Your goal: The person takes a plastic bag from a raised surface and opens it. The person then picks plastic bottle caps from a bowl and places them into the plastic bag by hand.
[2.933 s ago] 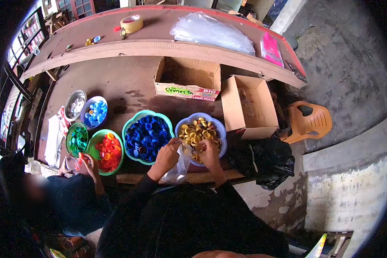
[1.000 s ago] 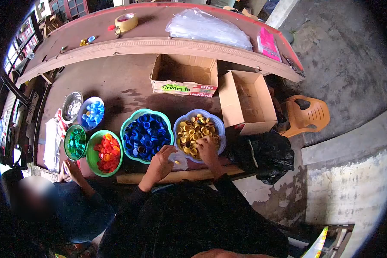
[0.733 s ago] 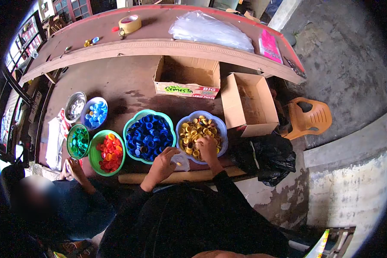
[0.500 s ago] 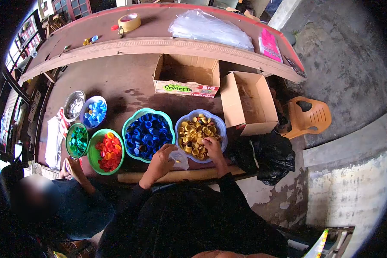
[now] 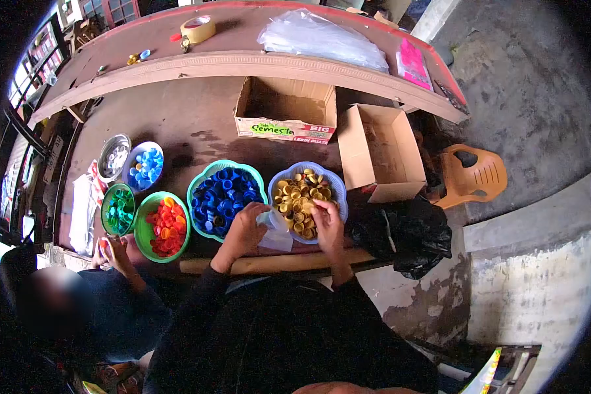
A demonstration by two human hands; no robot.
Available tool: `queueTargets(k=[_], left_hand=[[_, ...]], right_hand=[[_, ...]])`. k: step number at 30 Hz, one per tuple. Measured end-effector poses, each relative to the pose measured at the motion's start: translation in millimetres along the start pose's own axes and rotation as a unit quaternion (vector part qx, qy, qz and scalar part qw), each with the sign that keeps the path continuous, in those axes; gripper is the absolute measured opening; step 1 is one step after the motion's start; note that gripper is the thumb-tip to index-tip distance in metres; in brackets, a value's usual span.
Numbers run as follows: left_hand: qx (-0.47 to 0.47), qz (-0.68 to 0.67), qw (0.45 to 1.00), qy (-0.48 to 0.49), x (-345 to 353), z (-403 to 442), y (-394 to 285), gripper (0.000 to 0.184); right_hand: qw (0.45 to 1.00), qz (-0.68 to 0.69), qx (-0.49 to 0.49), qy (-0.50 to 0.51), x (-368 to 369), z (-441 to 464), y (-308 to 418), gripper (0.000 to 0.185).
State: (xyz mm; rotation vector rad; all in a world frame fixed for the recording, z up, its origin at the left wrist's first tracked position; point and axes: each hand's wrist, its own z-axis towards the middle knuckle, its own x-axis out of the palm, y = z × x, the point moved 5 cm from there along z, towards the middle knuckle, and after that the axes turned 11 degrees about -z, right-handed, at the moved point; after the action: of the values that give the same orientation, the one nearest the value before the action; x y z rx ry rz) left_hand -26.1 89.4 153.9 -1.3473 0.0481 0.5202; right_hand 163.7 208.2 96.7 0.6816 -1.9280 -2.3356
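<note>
My left hand is closed on a small clear plastic bag, which hangs in front of the two larger bowls. At the near right side of a lavender scalloped bowl, my right hand has its fingertips pinched together, seemingly on a yellow bottle cap. Yellow bottle caps fill that bowl. Just left of it, a turquoise scalloped bowl holds dark blue caps.
Green bowls of red-orange caps and green caps stand left, near a co-worker's hands. Behind are bowls of light blue caps and pale caps. Two cardboard boxes and a black plastic bag lie right.
My right hand has drawn back slightly from the yellow caps, its fingertips higher. The clear bag in my left hand has shifted and spreads flatter. The co-worker's hands have moved a little, with something red between them.
</note>
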Motion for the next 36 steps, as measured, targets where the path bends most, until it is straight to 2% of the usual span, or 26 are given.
queueTargets(k=[1,2,3,5,6,9,11,12,14,15,17,18,19,21,22,23,25,26,27,28,29,30,32,34,36], left_hand=[[0.0,0.0,1.0,0.003,4,-2,-1,0.04],[-0.042,-0.02,0.999,0.022,9,-5,0,0.041],[-0.083,-0.04,0.995,0.041,14,-7,2,0.042],[-0.059,-0.025,0.997,0.042,17,-7,-1,0.042],[-0.03,-0.011,0.999,0.034,18,-8,1,0.042],[0.001,0.018,1.0,0.023,16,-14,10,0.045],[0.004,0.035,0.999,0.021,13,-18,12,0.048],[-0.011,0.02,0.999,0.028,11,-20,11,0.049],[-0.022,0.007,0.999,0.034,8,-21,10,0.049],[-0.031,-0.009,0.999,0.038,8,-22,11,0.046],[-0.041,-0.025,0.998,0.038,7,-22,11,0.043],[-0.063,-0.032,0.997,0.039,7,-22,12,0.043],[-0.085,-0.039,0.995,0.039,6,-21,13,0.043],[-0.08,-0.027,0.996,0.039,3,-20,14,0.043],[-0.075,-0.015,0.996,0.042,2,-20,15,0.042],[-0.076,-0.016,0.996,0.04,2,-20,18,0.042],[-0.054,-0.005,0.998,0.03,2,-19,22,0.041],[-0.054,-0.006,0.998,0.03,2,-18,22,0.041],[-0.061,-0.013,0.998,0.027,2,-17,23,0.041],[-0.068,-0.02,0.997,0.025,2,-16,23,0.041],[-0.069,-0.022,0.997,0.026,3,-14,23,0.041],[-0.069,-0.015,0.997,0.032,3,-12,25,0.041],[-0.071,-0.009,0.997,0.038,6,-9,28,0.041],[-0.026,0.014,0.999,0.034,8,-6,30,0.041],[-0.025,0.007,0.999,0.033,10,-4,30,0.041]], right_hand=[[0.997,-0.047,-0.061,-0.015,2,-9,34,0.024],[0.988,-0.095,-0.122,-0.029,5,-17,65,0.026],[0.991,-0.061,-0.119,0.003,13,-27,80,0.02],[0.921,-0.193,-0.328,0.08,28,-31,91,0.019],[0.921,-0.194,-0.328,0.079,28,-30,89,0.019],[0.94,-0.173,-0.274,0.104,30,-22,81,0.017],[0.982,-0.13,-0.131,0.026,17,4,41,0.015],[0.982,-0.13,-0.132,0.026,16,12,18,0.015],[0.922,-0.343,-0.181,0.009,18,31,-23,0.018],[0.921,-0.343,-0.184,0.007,20,35,-29,0.018],[0.898,-0.41,-0.138,0.078,31,38,-43,0.022],[0.873,-0.445,-0.2,-0.004,32,36,-37,0.021],[0.873,-0.444,-0.202,-0.003,35,40,-47,0.021],[0.916,-0.381,-0.127,-0.011,34,55,-75,0.018],[0.938,-0.309,-0.15,-0.037,30,56,-72,0.017],[0.938,-0.309,-0.151,-0.036,29,57,-71,0.017],[0.978,-0.192,-0.073,-0.027,22,56,-81,0.016],[0.983,-0.183,-0.026,-0.003,21,59,-89,0.016],[0.983,-0.184,-0.026,-0.003,18,60,-91,0.016],[0.994,-0.059,0.087,0.032,18,61,-102,0.018],[0.975,0.067,0.199,0.066,19,58,-110,0.019],[0.964,0.096,0.226,0.103,17,55,-111,0.02],[0.959,0.114,0.235,0.108,13,49,-97,0.019],[0.954,0.133,0.245,0.113,12,39,-76,0.018],[0.986,0.087,0.122,0.072,12,29,-29,0.018]])
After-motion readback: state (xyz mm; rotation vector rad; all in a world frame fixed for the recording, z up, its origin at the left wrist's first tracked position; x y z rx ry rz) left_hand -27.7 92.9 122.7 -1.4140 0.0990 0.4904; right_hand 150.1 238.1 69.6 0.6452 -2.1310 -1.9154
